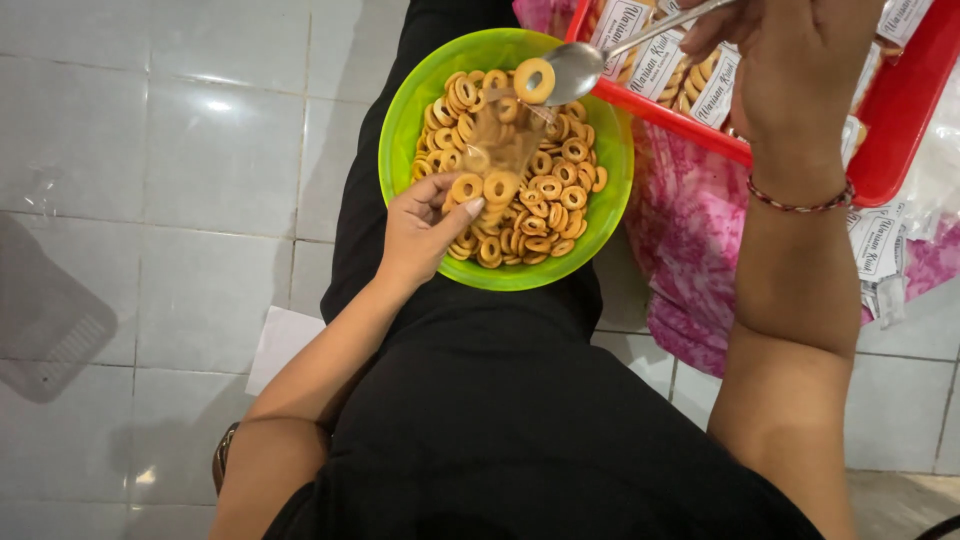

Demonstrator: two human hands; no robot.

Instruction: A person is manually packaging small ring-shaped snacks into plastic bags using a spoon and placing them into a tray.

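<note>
White tiled floor (200, 150); green bowl (415, 95) of ring biscuits (545, 190) on my lap. My left hand (425, 225) pinches a clear bag (505, 135) over the bowl. My right hand (790, 60), fingers closed on a spoon (580, 65), holds one ring at the bowl's far edge.

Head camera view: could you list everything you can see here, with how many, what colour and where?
round green plastic bowl: one, bright green, on the person's lap.
ring-shaped golden biscuits: many, golden brown, filling the bowl; one on the spoon.
small clear plastic bag: one, see-through, over the biscuits.
metal spoon: one, silver, above the bowl's far rim.
red plastic tray: one, red, upper right, holding packed biscuit bags.
pink patterned cloth: one, pink, under the tray.
white tiled floor: pale grey-white, left.
left hand: holds the bag.
right hand: holds the spoon; beaded bracelet on the wrist.
</note>
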